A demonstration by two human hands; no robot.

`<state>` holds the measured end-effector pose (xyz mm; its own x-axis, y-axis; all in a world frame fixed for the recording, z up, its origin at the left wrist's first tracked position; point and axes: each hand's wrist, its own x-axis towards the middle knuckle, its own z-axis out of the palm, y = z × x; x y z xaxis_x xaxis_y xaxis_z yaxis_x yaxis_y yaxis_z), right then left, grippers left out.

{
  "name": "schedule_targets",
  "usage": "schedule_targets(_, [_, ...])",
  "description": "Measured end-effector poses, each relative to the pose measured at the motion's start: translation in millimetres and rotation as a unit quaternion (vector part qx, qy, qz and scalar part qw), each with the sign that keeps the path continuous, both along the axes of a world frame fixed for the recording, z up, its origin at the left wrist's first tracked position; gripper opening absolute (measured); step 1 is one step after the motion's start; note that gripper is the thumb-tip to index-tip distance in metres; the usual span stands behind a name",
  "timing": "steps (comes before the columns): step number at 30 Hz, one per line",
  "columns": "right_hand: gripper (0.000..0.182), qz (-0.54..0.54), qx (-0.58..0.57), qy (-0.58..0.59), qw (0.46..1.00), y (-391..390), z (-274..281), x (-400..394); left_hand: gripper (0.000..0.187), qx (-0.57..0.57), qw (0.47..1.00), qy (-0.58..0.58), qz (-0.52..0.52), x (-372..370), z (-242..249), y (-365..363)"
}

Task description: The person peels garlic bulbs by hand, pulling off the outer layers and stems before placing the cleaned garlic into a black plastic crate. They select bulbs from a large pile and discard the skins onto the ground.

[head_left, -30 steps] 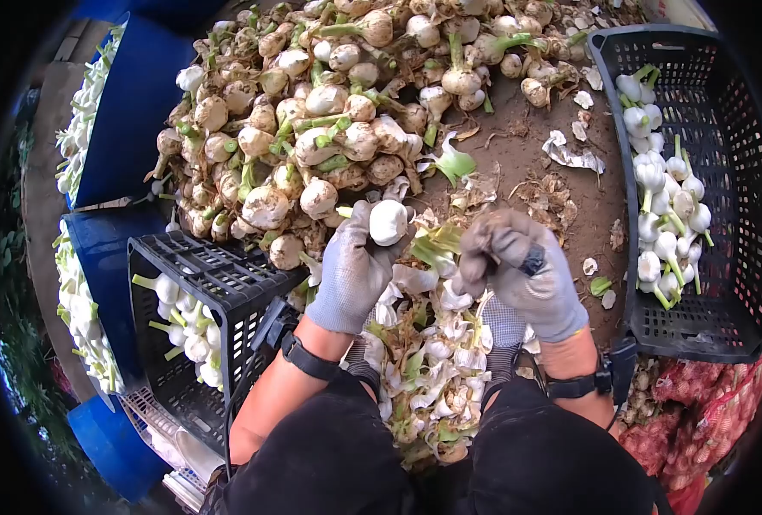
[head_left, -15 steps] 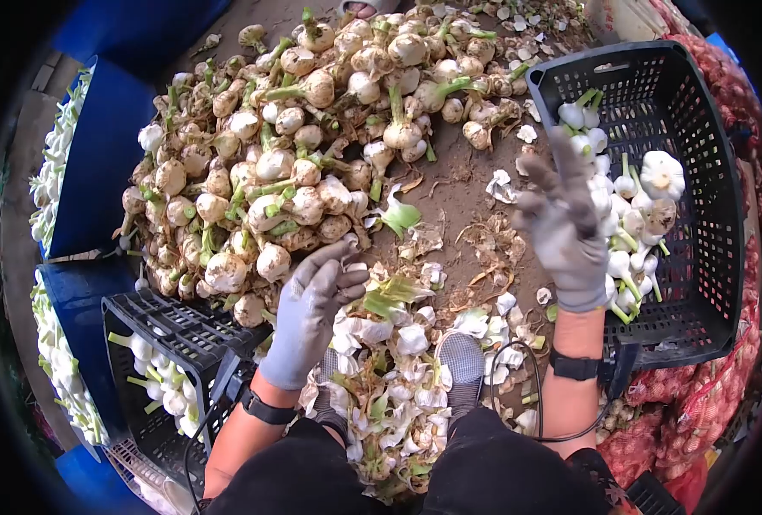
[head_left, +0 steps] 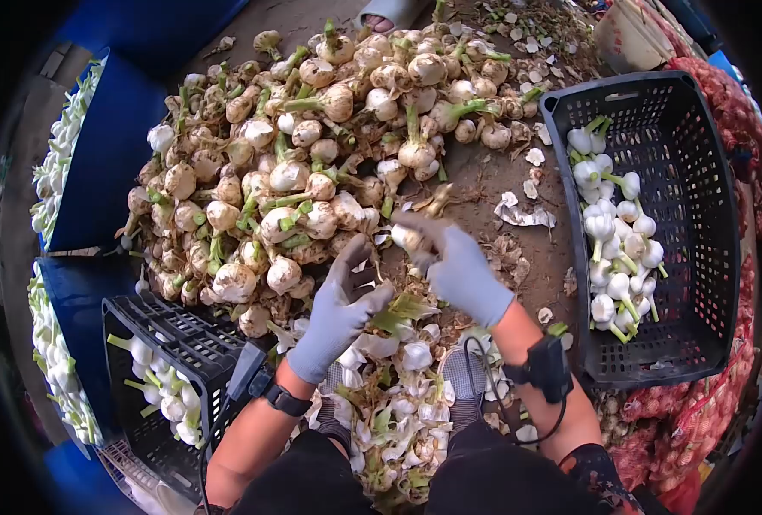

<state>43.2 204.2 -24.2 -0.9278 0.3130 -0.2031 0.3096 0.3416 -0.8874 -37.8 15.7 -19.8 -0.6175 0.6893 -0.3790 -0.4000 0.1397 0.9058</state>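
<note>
My right hand (head_left: 468,273), in a grey-white glove, pinches a garlic bulb (head_left: 407,239) at mid-frame, with dry roots or stem above it. To its left is my gloved left hand (head_left: 336,313), palm turned inward, its fingers curled but apart with no bulb between them. The two hands do not touch. A large heap of soil-stained garlic (head_left: 288,176) with cut green stems lies just beyond them. Cleaner white bulbs sit along the left side of the black crate (head_left: 698,318) on the right.
Peeled skins (head_left: 398,412) cover the ground between my shoes. A second black crate (head_left: 175,335) with white garlic stands at lower left, near blue containers (head_left: 106,163) of garlic. Red net sacks (head_left: 698,421) lie beyond the right crate. Another person's foot (head_left: 379,23) shows at the top.
My right hand has moved left from beside the right crate and now holds a bulb. The large bulb above the crate's garlic no longer stands out there. My left hand has turned and opened slightly.
</note>
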Motion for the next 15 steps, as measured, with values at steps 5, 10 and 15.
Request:
schedule_targets(5, [0.053, -0.194, -0.459, -0.032, 0.867, -49.9, 38.0, 45.1, 0.072, -0.044, 0.999, -0.003, -0.004, 8.7, 18.2, -16.9])
schedule_targets(10, [0.025, 0.003, -0.122, -0.106, 0.987, -50.8, 32.4, 51.1, 0.071, -0.067, 0.946, 0.289, -0.133, 31.4, 25.6, -26.2])
schedule_targets(15, [0.023, -0.029, -0.153, -0.016, 0.988, -69.5, 32.8, 50.0, 0.065, -0.074, 0.931, 0.347, -0.082, 29.2, 22.0, -37.8])
